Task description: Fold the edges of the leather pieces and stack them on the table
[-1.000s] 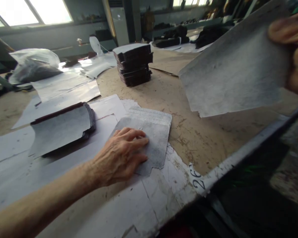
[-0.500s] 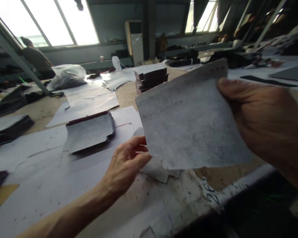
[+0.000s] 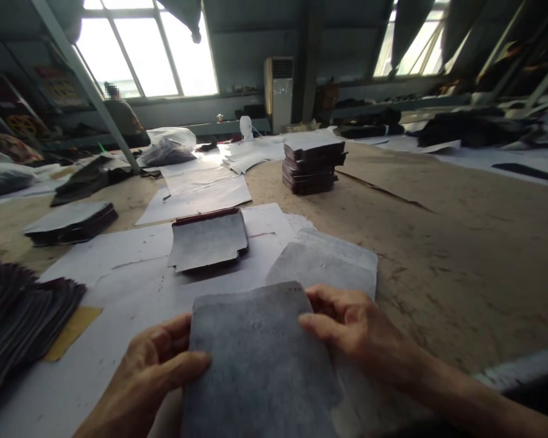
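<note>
Both my hands hold a grey cut sheet (image 3: 260, 359) low in front of me, above the table's near edge. My left hand (image 3: 150, 371) grips its left edge with the thumb on top. My right hand (image 3: 347, 328) pinches its right edge, fingers curled. Just beyond, a second grey piece (image 3: 329, 261) lies flat on white paper (image 3: 132, 267). A small pile of like pieces with a dark red underside (image 3: 209, 238) lies further back.
A tall dark stack (image 3: 313, 159) stands mid-table. Fanned dark pieces (image 3: 18, 316) lie at the left edge and another pile (image 3: 70, 220) behind them. A plastic bag (image 3: 167, 146) and loose white sheets (image 3: 196, 188) lie at the back. A person (image 3: 121, 115) is by the window.
My right hand brought the grey sheet from the upper right down to the near edge. My left hand left the flat piece on the table and took the sheet's left side.
</note>
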Motion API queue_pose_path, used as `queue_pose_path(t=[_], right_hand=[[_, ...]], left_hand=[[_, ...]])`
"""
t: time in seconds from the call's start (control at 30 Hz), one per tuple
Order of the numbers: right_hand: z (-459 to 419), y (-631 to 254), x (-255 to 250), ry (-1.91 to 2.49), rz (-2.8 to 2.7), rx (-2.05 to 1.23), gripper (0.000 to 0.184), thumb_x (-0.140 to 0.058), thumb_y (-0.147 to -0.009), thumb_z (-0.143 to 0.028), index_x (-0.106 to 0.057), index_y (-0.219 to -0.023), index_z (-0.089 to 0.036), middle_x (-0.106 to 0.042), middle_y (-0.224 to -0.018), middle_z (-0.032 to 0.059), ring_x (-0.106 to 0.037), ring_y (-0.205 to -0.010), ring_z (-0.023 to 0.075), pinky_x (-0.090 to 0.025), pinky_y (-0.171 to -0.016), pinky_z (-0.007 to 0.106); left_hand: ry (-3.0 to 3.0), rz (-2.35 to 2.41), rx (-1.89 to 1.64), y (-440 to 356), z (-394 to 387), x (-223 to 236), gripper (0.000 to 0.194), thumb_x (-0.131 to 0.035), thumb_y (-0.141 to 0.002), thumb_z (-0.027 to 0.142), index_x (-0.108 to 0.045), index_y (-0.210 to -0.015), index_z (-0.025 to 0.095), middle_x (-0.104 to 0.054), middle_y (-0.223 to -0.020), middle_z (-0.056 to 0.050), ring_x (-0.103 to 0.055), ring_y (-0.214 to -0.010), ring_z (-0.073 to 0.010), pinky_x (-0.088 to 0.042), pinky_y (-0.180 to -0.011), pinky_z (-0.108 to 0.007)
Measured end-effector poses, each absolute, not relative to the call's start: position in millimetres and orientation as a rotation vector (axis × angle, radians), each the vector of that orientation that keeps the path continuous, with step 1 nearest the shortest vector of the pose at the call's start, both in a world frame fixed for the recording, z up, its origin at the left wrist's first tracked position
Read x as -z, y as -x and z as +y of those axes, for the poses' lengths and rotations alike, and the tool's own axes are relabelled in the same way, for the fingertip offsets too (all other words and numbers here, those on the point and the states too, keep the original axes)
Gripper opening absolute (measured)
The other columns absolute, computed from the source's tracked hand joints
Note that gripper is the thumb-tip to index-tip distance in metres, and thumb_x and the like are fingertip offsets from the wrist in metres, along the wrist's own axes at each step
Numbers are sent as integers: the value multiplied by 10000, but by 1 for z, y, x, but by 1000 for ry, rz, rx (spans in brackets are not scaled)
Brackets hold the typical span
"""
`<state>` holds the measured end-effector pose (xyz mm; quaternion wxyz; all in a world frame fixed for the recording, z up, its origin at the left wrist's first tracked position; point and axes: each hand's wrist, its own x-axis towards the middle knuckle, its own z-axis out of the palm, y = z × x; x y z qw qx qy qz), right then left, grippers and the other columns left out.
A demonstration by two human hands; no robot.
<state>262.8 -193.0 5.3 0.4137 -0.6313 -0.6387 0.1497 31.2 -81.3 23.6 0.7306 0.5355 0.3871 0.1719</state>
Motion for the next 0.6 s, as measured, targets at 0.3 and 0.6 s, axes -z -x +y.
queue_pose_path(t=[0.3, 0.6], right_hand=[[-210, -284, -4, 1699, -2245, 472, 354, -310, -803, -32, -614, -971, -97, -556, -951, 124, -512, -863, 243, -455, -735, 394], [-241, -336, -19, 1717, -2371, 977, 317, -360, -643, 34, -580, -705, -186, -587, -727, 97, -543, -561, 220, -427, -416, 324]], left_hand=[[-1229, 1065, -482, -10, -79, -16, 346, -664, -545, 224, -662, -890, 193, -660, -860, -45, -615, -847, -294, -529, -689, -345], [-1477, 1000, -424, -10, -70, -11, 319, -563, -594, 180, -628, -906, 186, -622, -786, -21, -598, -751, -245, -504, -653, -306]])
